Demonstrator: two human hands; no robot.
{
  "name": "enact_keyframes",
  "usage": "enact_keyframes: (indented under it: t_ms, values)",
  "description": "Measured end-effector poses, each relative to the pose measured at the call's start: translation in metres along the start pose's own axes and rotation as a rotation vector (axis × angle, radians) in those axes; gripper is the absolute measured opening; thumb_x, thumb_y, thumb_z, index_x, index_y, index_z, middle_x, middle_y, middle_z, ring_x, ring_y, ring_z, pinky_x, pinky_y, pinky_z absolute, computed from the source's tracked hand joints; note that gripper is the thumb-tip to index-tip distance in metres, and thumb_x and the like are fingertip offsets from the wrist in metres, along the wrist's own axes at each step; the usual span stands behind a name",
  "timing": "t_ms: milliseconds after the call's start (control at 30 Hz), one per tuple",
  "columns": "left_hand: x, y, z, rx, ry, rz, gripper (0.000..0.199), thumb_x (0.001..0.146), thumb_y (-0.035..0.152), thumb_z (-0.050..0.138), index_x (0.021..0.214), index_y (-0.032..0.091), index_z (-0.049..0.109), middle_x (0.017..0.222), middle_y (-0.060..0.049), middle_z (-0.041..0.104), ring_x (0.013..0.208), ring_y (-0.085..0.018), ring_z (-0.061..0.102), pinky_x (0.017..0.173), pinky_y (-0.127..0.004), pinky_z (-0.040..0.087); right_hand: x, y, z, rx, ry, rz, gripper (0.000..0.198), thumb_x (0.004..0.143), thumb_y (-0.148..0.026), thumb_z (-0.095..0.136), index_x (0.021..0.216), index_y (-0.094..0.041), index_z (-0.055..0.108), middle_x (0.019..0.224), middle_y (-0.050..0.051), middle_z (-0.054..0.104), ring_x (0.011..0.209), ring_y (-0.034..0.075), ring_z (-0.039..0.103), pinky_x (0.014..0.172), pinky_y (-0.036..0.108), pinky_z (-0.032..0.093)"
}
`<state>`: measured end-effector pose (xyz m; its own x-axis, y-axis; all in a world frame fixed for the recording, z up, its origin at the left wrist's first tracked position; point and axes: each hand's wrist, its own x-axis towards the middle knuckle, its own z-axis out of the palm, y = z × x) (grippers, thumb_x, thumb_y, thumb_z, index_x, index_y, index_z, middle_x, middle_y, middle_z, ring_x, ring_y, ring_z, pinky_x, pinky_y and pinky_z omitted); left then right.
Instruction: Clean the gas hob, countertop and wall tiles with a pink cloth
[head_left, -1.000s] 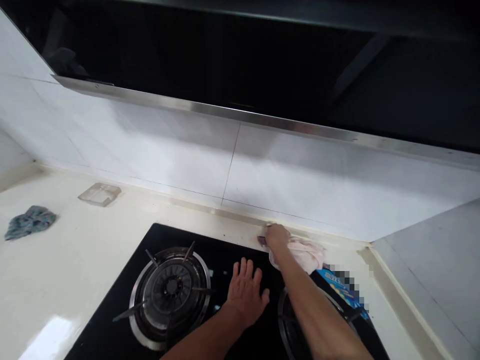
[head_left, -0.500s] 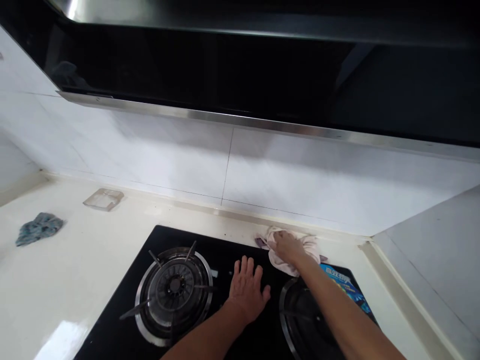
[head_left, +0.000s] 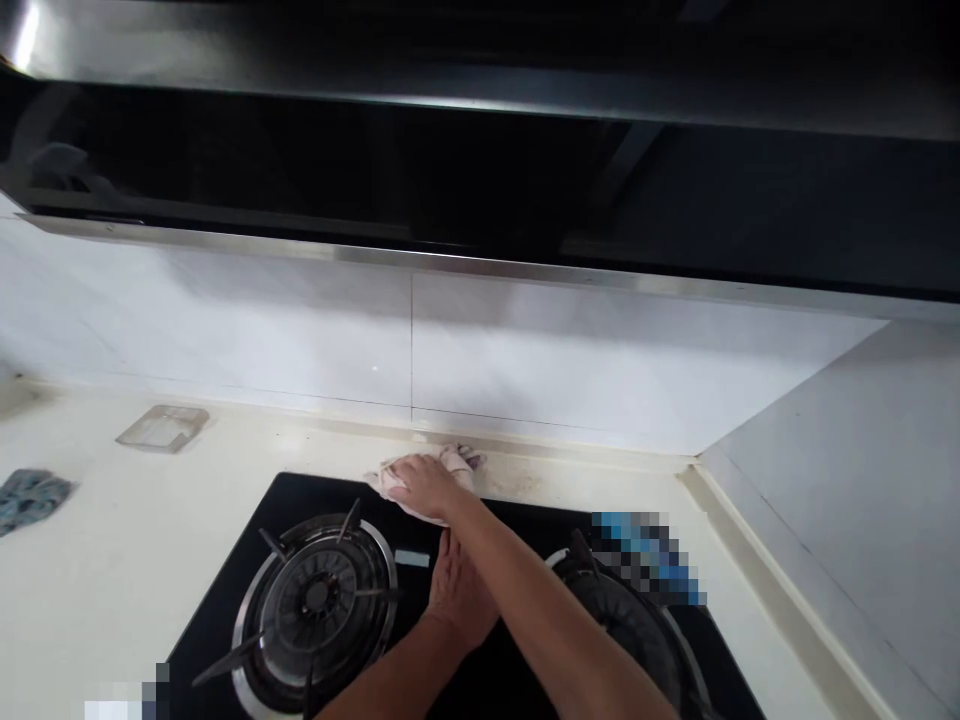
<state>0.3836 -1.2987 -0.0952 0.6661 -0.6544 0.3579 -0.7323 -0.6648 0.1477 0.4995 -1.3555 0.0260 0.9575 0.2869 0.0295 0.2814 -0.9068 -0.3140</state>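
My right hand (head_left: 429,486) presses a pale pink cloth (head_left: 459,464) onto the cream counter (head_left: 570,490) along the back edge of the black gas stove (head_left: 517,690). The cloth is bunched under the palm, and part of it laps over the stove's rear rim. Flat on the glass between the two burners rests my left hand (head_left: 459,590), its fingers stretched out. My right forearm crosses over it and hides part of it. Left of it is a burner (head_left: 316,596) with metal pot supports; the right burner (head_left: 615,610) is partly covered by my right arm.
Over the stove juts a black range hood (head_left: 480,180) with a steel edge. A clear plastic tray (head_left: 163,428) and a crumpled blue-green cloth (head_left: 31,500) lie on the left counter. A blue sticker (head_left: 652,555) marks the stove's right rear. White wall panels (head_left: 525,350) stand behind.
My right hand has slid the pink cloth leftward along the stove's back edge, its arm now crossing over my left hand. The view has turned slightly right.
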Motion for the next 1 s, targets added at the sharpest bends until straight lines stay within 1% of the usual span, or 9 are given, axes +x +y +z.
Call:
enact_keyframes:
  t_ms: [100,167,333,467,633,767,833,900,1000]
  values:
    - [0.004,0.007,-0.011,0.008,0.027,-0.086,0.058,0.094,0.048,0.05,0.139,0.012,0.054,0.148,-0.02,0.048,0.142,-0.039,0.037,0.115,-0.06,0.035,-0.045,0.056,-0.018,-0.045,-0.016,0.1,0.047,0.093,-0.049,0.053,0.135,-0.031,0.055,0.145,0.004,0.053,0.132,0.024,0.046,0.111,0.037,0.031]
    - [0.005,0.012,-0.017,0.007,0.025,-0.099,0.058,0.095,0.049,0.048,0.138,0.011,0.055,0.148,-0.021,0.048,0.144,-0.038,0.035,0.116,-0.058,0.034,-0.088,0.104,-0.032,-0.092,-0.016,0.249,0.046,0.095,-0.046,0.048,0.135,-0.025,0.055,0.144,0.009,0.053,0.132,0.025,0.046,0.112,0.041,0.03]
    - [0.005,0.017,-0.025,-0.032,-0.013,-0.134,0.061,0.097,0.055,0.042,0.141,0.013,0.053,0.151,-0.018,0.047,0.146,-0.035,0.034,0.119,-0.054,0.031,-0.194,0.209,-0.047,-0.242,0.032,0.665,0.052,0.09,-0.049,0.048,0.136,-0.026,0.053,0.149,0.019,0.043,0.136,0.041,0.038,0.102,0.071,0.027]
    - [0.006,0.017,-0.032,-0.058,-0.054,-0.157,0.064,0.097,0.057,0.04,0.142,0.013,0.052,0.151,-0.018,0.046,0.145,-0.037,0.034,0.118,-0.056,0.031,-0.221,0.251,-0.033,-0.334,0.166,0.884,0.056,0.086,-0.057,0.049,0.135,-0.032,0.055,0.146,0.023,0.044,0.134,0.042,0.042,0.097,0.066,0.033]
    - [0.01,0.019,-0.038,-0.085,-0.104,-0.162,0.057,0.098,0.05,0.04,0.14,0.014,0.051,0.15,-0.019,0.045,0.145,-0.036,0.033,0.119,-0.056,0.03,-0.161,0.232,-0.006,-0.295,0.07,0.615,0.051,0.088,-0.046,0.046,0.133,-0.025,0.059,0.144,0.018,0.049,0.136,0.038,0.041,0.108,0.058,0.03]
    - [0.011,0.024,-0.058,-0.225,-0.145,-0.216,0.05,0.084,0.043,0.065,0.127,0.018,0.061,0.142,-0.017,0.049,0.137,-0.035,0.041,0.113,-0.053,0.039,-0.1,0.182,0.011,-0.243,0.022,0.361,0.046,0.085,-0.039,0.05,0.127,-0.03,0.063,0.143,0.009,0.054,0.137,0.03,0.041,0.114,0.046,0.028]
    - [0.003,0.02,-0.089,-0.337,-0.104,-0.17,0.048,0.079,0.037,0.072,0.123,0.02,0.063,0.136,-0.015,0.052,0.131,-0.031,0.046,0.108,-0.046,0.045,-0.085,0.165,0.012,-0.204,0.01,0.268,0.044,0.084,-0.037,0.047,0.125,-0.036,0.065,0.137,0.004,0.06,0.134,0.026,0.046,0.114,0.042,0.029]
    - [-0.018,0.002,-0.133,-0.411,-0.011,-0.083,0.046,0.083,0.034,0.069,0.126,0.022,0.06,0.134,-0.012,0.053,0.129,-0.025,0.049,0.108,-0.039,0.047,-0.084,0.161,0.009,-0.188,0.036,0.279,0.047,0.085,-0.042,0.042,0.126,-0.034,0.065,0.134,0.009,0.061,0.132,0.028,0.048,0.112,0.046,0.032]
    - [-0.078,-0.063,-0.201,-0.346,0.118,-0.113,0.039,0.092,0.033,0.056,0.13,0.026,0.056,0.139,-0.009,0.052,0.128,-0.021,0.049,0.108,-0.037,0.047,-0.098,0.173,0.009,-0.195,0.185,0.474,0.058,0.079,-0.061,0.042,0.121,-0.031,0.069,0.142,0.023,0.049,0.132,0.043,0.045,0.103,0.065,0.031]
